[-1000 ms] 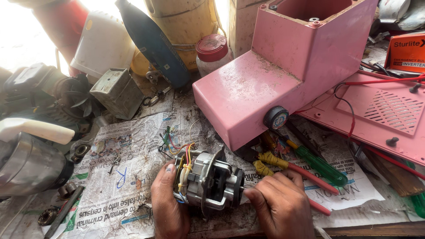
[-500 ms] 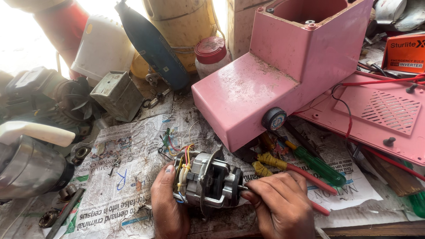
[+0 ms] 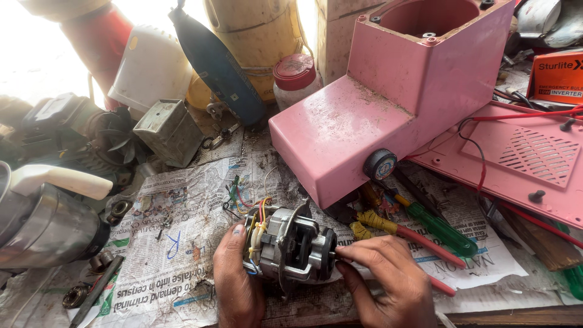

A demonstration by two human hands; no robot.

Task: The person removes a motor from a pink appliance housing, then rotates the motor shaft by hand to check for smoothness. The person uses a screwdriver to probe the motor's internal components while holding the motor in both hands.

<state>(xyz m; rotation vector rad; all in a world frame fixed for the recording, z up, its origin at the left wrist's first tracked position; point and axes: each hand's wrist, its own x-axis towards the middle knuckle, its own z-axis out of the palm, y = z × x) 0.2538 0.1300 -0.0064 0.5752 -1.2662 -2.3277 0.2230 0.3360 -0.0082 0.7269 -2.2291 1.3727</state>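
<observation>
Cluttered workbench [image 3: 486, 313] spread with newspaper [image 3: 182, 243], sunlit behind.

Housing: big pink appliance casing [image 3: 388, 115] sits open-topped, black knob [image 3: 381, 164] on its front.
Base plate: pink vented panel [image 3: 534, 164] beside it, red wires across.
Tools: green-handled screwdriver [image 3: 440, 226] near red-handled pliers [image 3: 413, 235].
Underneath: newspaper [image 3: 182, 243].
Back: red-lidded jar [image 3: 294, 79].

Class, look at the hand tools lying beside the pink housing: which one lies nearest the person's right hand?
The red-handled pliers. Their handles run just past the right hand, almost touching it, while the green-handled screwdriver lies farther off, up toward the pink housing.
</observation>
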